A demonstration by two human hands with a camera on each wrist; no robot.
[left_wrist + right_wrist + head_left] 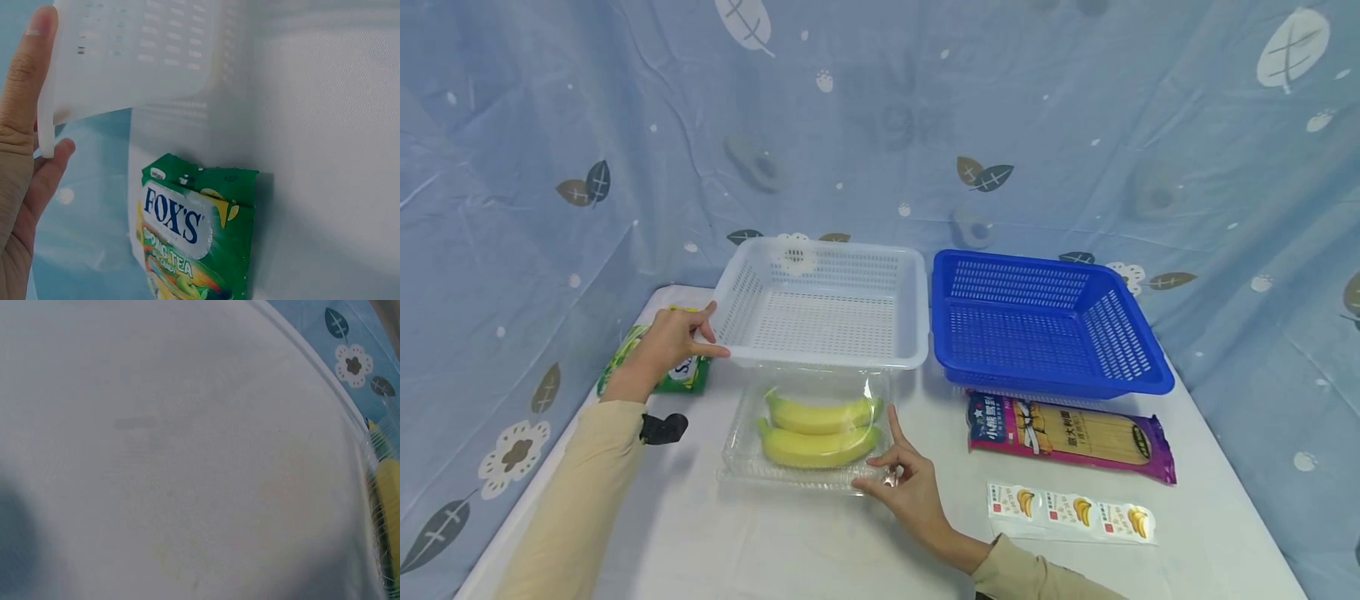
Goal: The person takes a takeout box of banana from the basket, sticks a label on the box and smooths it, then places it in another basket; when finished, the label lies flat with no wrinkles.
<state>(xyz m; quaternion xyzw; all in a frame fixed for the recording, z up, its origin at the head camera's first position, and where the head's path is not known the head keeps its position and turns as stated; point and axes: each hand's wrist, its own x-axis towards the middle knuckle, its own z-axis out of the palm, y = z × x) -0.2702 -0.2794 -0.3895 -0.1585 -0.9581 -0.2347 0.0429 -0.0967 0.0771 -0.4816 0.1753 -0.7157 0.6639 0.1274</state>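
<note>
My left hand grips the left rim of a white slotted plastic basket. In the left wrist view the thumb lies along one side of that rim and a fingertip shows past the other. In front of the basket stands a clear plastic box with two yellow bananas inside. My right hand holds the box at its front right corner, thumb at the front edge and index finger up along the right side. Only a strip of the box and banana shows in the right wrist view.
A green candy bag lies left of the white basket, partly behind my left hand. On the right stands a blue basket, with a spaghetti packet before it. Nearer lies a strip of banana stickers. Blue patterned cloth surrounds the table.
</note>
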